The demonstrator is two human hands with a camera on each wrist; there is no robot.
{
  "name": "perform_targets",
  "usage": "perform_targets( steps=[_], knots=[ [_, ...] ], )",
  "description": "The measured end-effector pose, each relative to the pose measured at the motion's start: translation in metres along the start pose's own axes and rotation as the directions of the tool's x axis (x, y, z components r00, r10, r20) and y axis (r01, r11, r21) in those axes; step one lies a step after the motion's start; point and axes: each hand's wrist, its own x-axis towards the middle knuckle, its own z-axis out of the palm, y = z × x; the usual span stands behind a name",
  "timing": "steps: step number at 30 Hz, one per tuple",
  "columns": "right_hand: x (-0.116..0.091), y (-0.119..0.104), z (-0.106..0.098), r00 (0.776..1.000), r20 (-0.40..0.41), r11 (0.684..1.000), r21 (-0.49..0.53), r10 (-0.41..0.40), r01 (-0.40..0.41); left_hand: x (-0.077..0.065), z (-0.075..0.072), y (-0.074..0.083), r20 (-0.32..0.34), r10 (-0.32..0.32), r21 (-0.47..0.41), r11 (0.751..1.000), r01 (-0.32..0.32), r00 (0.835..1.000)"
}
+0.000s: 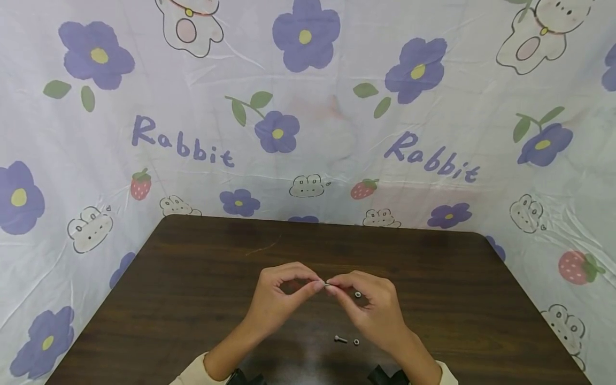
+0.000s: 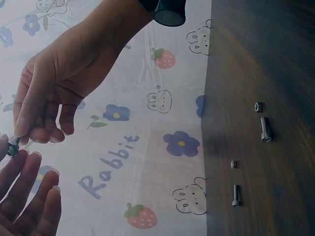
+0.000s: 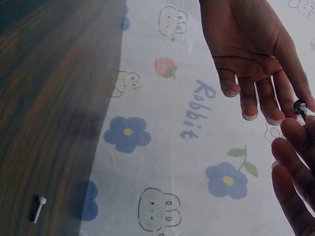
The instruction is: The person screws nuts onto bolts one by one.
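My left hand point(image 1: 276, 297) and right hand point(image 1: 375, 305) meet fingertip to fingertip over the table. Between them is a small metal bolt point(image 3: 299, 106). In the right wrist view, the left thumb and fingers pinch it at the dark head. Its threaded end points into the right hand's fingertips point(image 2: 22, 132), which grip there; I cannot tell if a nut is among them. On the table below lie a bolt point(image 1: 340, 339) and a nut point(image 1: 356, 342), with another nut point(image 1: 357, 294) beside the right hand. A second loose bolt point(image 2: 236, 195) shows in the left wrist view.
A dark wood-grain table point(image 1: 192, 299) spreads beneath both hands. Behind and beside it hangs a white cloth point(image 1: 337, 128) printed with flowers, rabbits and strawberries. Black straps or mounts point(image 1: 387, 374) sit at the wrists near the front edge.
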Motion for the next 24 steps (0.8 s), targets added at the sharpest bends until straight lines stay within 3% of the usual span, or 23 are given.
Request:
perform_targets(
  steps=[11,18,24],
  knots=[
    [-0.0006,-0.0003,0.0007,1.000,0.003,1.000,0.001,-0.006,0.006,0.0004,0.0002,0.0013,0.003,-0.016,-0.043,0.999,0.016,1.000],
    [-0.0006,-0.0008,-0.0001,1.000,-0.003,1.000,-0.005,0.002,-0.002,-0.0007,-0.0003,0.0021,0.001,-0.101,-0.039,0.994,0.100,0.995],
    [0.0004,-0.0005,-0.0011,1.000,-0.002,1.000,-0.019,0.006,-0.006,0.0004,-0.0023,0.0029,0.014,-0.027,-0.038,0.999,0.027,1.000]
  ],
)
